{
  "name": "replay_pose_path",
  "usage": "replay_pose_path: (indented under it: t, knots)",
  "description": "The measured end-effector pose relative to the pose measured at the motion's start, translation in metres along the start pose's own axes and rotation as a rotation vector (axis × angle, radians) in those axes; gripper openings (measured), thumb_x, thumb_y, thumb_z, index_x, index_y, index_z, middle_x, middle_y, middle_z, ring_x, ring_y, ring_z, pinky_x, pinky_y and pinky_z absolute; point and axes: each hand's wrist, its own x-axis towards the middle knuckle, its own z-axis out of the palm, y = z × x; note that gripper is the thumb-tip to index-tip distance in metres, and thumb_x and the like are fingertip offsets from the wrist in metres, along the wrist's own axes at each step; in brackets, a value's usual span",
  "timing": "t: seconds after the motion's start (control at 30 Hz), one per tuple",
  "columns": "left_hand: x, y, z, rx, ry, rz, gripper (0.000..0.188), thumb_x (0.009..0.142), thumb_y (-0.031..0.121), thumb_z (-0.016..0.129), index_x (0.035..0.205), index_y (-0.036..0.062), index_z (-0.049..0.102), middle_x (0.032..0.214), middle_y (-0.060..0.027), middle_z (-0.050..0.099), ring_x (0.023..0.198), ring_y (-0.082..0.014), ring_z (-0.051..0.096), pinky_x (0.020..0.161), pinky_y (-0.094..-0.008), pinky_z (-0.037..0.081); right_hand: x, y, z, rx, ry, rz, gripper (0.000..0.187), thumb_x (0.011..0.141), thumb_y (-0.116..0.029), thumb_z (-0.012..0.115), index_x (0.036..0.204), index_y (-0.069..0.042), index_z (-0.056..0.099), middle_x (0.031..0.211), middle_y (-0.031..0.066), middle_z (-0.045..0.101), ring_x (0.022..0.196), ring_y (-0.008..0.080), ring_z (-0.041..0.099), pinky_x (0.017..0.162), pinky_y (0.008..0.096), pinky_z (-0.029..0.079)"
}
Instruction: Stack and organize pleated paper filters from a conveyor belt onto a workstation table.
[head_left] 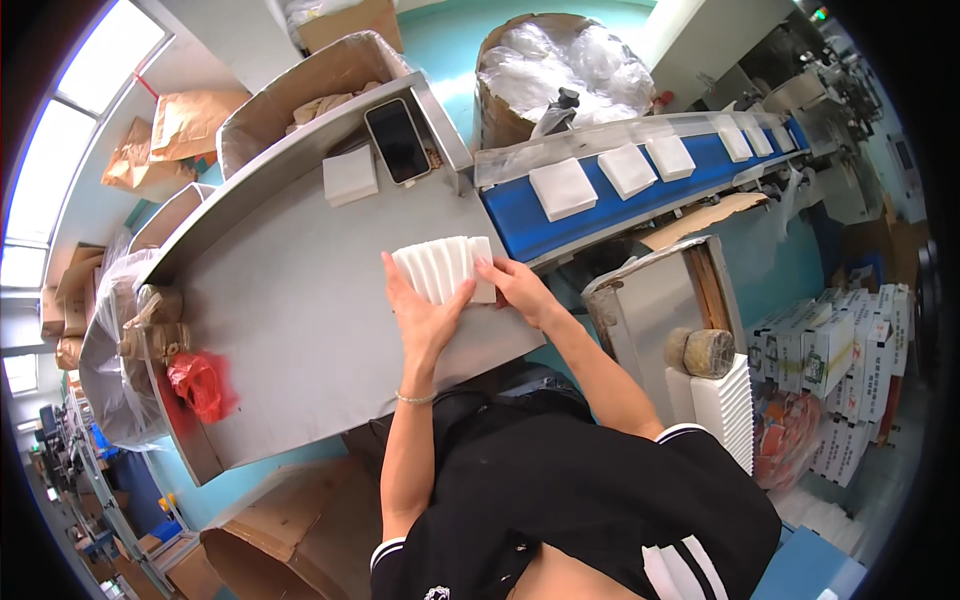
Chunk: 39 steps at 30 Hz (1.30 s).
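Over the metal table [300, 280], I hold a row of white paper napkin stacks [435, 268] between my hands, set side by side like a fan. My left hand [423, 312] is closed round the left end and near side, thumb along the front. My right hand [520, 290] grips the right end, its fingers on the last stack. Parts of the fingers are hidden behind the napkins. Farther back on the table lie another white napkin stack [350, 177] and a dark-screened phone [397, 142].
A blue conveyor belt [515, 215] at the right carries several white napkin stacks [563, 188]. Behind it stands a carton of clear plastic [570, 65]. A red plastic bag [203, 385] lies at the table's left end. Tape rolls [708, 353] sit on white stacks at right.
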Motion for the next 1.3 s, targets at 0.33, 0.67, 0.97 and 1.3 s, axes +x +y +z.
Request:
replay_pose_path:
  t: [0.33,0.67,0.97,1.3]
  knots:
    - [0.004,0.001,0.001,-0.030,-0.063,-0.036,0.122,0.067,0.034,0.086,0.150,-0.0058,0.006,0.148,-0.0309,0.027,0.138,-0.0419,0.029,0.114,-0.0443,0.028,0.005,0.007,-0.008,0.066,0.035,0.068,0.040,0.092,-0.036,0.065,0.120,-0.008,0.060,0.103,0.0045,0.063,0.086,0.0122,0.055,0.068,0.0245,0.042]
    - [0.004,0.000,-0.001,-0.235,-0.163,-0.094,0.095,0.078,0.032,0.078,0.144,-0.0080,0.023,0.141,-0.0272,0.040,0.128,-0.0347,0.045,0.106,-0.0392,0.038,0.007,-0.001,0.002,-0.054,0.213,-0.040,0.055,0.093,-0.050,0.062,0.117,-0.001,0.059,0.100,0.0055,0.064,0.085,0.0117,0.058,0.068,0.0243,0.048]
    - [-0.001,-0.022,-0.007,-0.118,-0.095,-0.013,0.103,0.075,0.029,0.081,0.147,-0.0046,0.017,0.131,-0.0224,0.051,0.119,-0.0311,0.055,0.096,-0.0367,0.047,0.008,0.021,0.008,0.194,0.053,0.121,0.033,0.090,-0.022,0.065,0.117,-0.004,0.062,0.096,0.0046,0.066,0.084,0.0158,0.063,0.073,0.0285,0.051]
    - [0.007,-0.029,-0.007,-0.348,-0.234,-0.204,0.089,0.082,0.031,0.074,0.150,0.0008,0.024,0.136,-0.0237,0.051,0.125,-0.0298,0.052,0.102,-0.0369,0.043,0.001,-0.002,0.035,-0.435,0.187,-0.208,0.055,0.095,-0.047,0.059,0.120,0.001,0.059,0.108,0.0099,0.063,0.094,0.0120,0.059,0.078,0.0270,0.050]
